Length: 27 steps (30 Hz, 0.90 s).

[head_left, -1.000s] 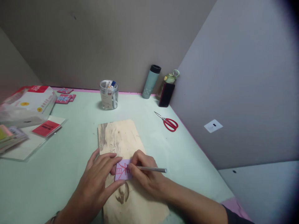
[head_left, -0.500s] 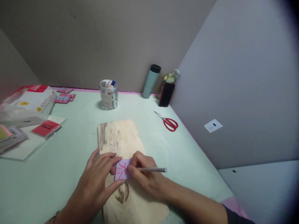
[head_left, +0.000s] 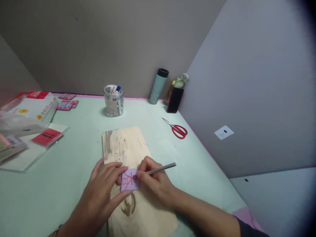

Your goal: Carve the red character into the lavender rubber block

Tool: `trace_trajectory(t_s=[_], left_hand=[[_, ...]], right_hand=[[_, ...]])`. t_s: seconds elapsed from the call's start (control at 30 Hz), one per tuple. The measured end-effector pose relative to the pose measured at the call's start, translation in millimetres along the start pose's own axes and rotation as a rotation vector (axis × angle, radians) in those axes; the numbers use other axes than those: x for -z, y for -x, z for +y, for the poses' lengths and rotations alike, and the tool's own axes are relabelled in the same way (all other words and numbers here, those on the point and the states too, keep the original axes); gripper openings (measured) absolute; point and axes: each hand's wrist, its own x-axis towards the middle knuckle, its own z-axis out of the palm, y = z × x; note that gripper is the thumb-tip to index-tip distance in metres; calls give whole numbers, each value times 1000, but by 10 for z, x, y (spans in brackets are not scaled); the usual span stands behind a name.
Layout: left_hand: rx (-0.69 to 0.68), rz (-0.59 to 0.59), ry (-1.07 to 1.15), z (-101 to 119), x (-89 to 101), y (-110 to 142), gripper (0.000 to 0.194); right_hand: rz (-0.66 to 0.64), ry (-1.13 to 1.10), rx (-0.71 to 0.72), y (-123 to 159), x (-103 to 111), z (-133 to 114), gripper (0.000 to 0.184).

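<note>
Head cam view, going left to right; far left of the pale green tabletop point(head_left: 74, 171) there's a pile of red-and-white paper packets in plastic sleeves point(head_left: 29, 112), with a flat red card in a clear sleeve point(head_left: 46, 137) just in front, all parked well away from the work, probably spare stock. Behind the middle sits a clear glass jar of pens point(head_left: 114, 100), near the back wall.

Front and centre is a pale plywood board with dark grain patches point(head_left: 125, 144), lying flat, looks like it's there to protect the table. My left hand point(head_left: 105, 187) is spread flat with fingers mostly straight, gripping nothing, just pressing down the left edge of a small lilac paper square with red lines point(head_left: 129, 179) so it can't slide; that square sits on the near half of the board, between both hands. My right hand point(head_left: 154, 179) is curled tight round a thin silver metal craft knife point(head_left: 160, 169), pen-style, tip on the paper's right side, handle angled up and to the right.

Further right: red-handled scissors point(head_left: 178, 129) lying by themselves; then a teal flask with black lid point(head_left: 158, 86), a green-capped bottle point(head_left: 179, 81) and a dark phone point(head_left: 175, 100) tucked in the corner.
</note>
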Motion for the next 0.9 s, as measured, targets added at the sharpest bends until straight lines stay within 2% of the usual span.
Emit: trace_trajectory(t_s=[0.13, 0.33, 0.6, 0.77, 0.9], left_hand=[[-5, -4, 3, 1, -2, -8, 48], [-13, 19, -3, -18, -11, -14, 49], [3, 42, 29, 5, -30, -19, 47], [24, 46, 52, 36, -15, -5, 47], [-25, 73, 88, 77, 37, -10, 22]], right_hand=[[11, -37, -34, -4, -5, -2, 25], [-8, -21, 29, -11, 0, -43, 27], [141, -147, 27, -51, 11, 24, 27], [176, -275, -18, -88, 7, 9, 25], [178, -304, -36, -98, 5, -38, 25]])
